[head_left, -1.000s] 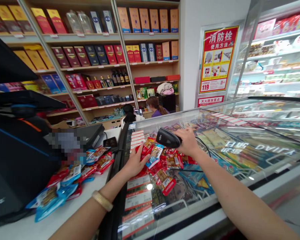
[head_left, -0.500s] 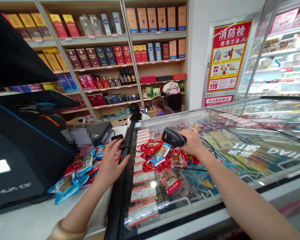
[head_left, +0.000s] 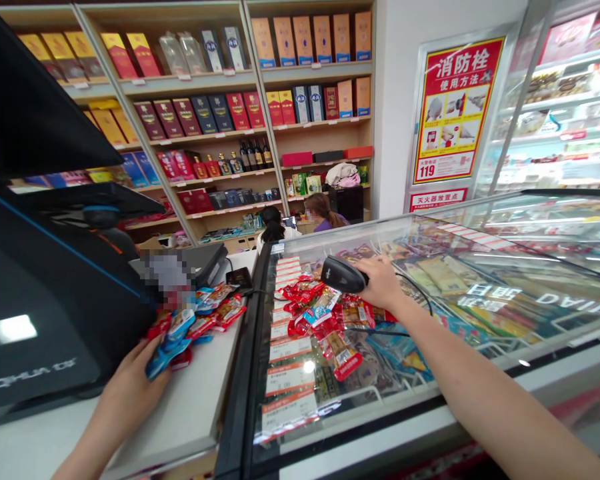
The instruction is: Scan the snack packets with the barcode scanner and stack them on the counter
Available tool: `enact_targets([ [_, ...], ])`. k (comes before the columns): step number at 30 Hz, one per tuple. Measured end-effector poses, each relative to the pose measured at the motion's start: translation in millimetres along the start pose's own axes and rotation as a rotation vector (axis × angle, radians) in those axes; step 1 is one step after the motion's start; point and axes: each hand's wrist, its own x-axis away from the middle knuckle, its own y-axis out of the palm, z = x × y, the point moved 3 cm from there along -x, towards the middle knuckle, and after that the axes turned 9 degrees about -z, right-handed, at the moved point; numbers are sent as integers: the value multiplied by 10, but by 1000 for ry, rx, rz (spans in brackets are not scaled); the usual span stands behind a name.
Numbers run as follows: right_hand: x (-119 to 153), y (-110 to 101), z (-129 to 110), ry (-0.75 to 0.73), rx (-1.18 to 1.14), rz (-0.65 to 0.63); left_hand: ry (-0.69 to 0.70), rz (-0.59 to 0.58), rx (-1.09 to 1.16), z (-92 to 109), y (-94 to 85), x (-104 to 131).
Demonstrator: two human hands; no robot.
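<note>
My right hand (head_left: 381, 281) is closed around the handle of a black barcode scanner (head_left: 343, 273). The scanner's head points left, above a heap of red and blue snack packets (head_left: 325, 310) on the glass lid of a freezer (head_left: 400, 407). A dark cable runs from it across the glass. On the counter (head_left: 200, 407) to the left, my left hand (head_left: 137, 380) curls round the near end of a second pile of snack packets (head_left: 200, 320). Its fingertips are partly hidden behind a blue packet.
A black checkout machine (head_left: 35, 340) stands at the left. Beyond the second pile sit a small black device (head_left: 239, 278) and a flat black box (head_left: 210, 263). Two people (head_left: 325, 213) are beyond the freezer, before shelves of boxed bottles (head_left: 205, 113).
My left hand has come down and left from above the pile to its near end. The near packets there have shifted right and away. The scanner has barely moved.
</note>
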Motion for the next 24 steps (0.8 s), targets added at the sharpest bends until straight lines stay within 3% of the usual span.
enact_targets([
  [8,-1,15,13,-3,30,-21,111,-14,140,360,-51,-91],
  [13,0,-10,-6,-8,27,-3,205,-95,322,486,-25,-115],
  [16,-3,-21,-12,2,35,-7,261,-118,389,523,-109,-98],
  [18,-5,-28,-18,5,39,-15,267,-48,407,526,-206,-75],
  [21,-7,-36,-30,4,38,-24,243,176,408,545,-370,-30],
  [24,-9,-44,-40,5,24,-19,85,380,469,667,-513,-16],
])
